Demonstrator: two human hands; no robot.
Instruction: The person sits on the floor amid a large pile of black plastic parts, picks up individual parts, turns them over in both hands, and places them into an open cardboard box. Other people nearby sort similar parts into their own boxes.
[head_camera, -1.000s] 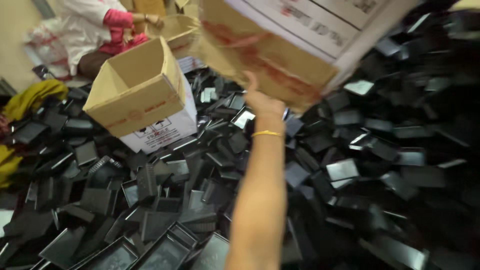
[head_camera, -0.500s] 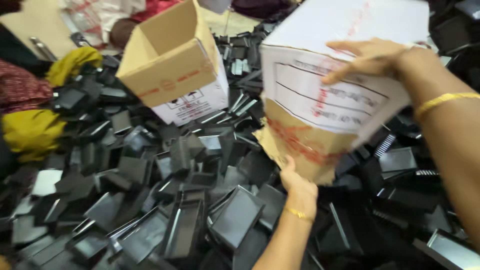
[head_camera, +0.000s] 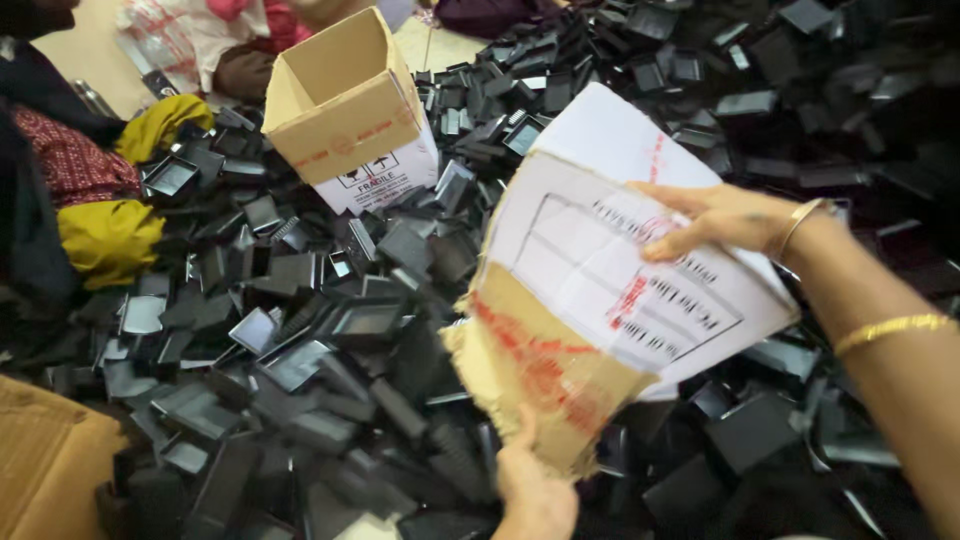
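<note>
I hold a white cardboard box (head_camera: 600, 270) with a torn brown flap and red tape, tilted over a big heap of black plastic trays (head_camera: 330, 340). My right hand (head_camera: 715, 218), with a gold bangle at the wrist, lies flat on the box's printed side. My left hand (head_camera: 535, 490) grips the torn brown bottom flap from below. The box's inside is hidden from me.
An open, empty brown and white cardboard box (head_camera: 345, 110) stands on the heap at the upper left. Another person sits behind it, partly seen. Yellow cloth (head_camera: 105, 235) and dark clothing lie at the left edge. A brown cardboard sheet (head_camera: 45, 460) fills the lower left corner.
The box has come down from overhead to in front of me and tilted further. My right hand slid down its side, and my left hand dropped lower with the flap.
</note>
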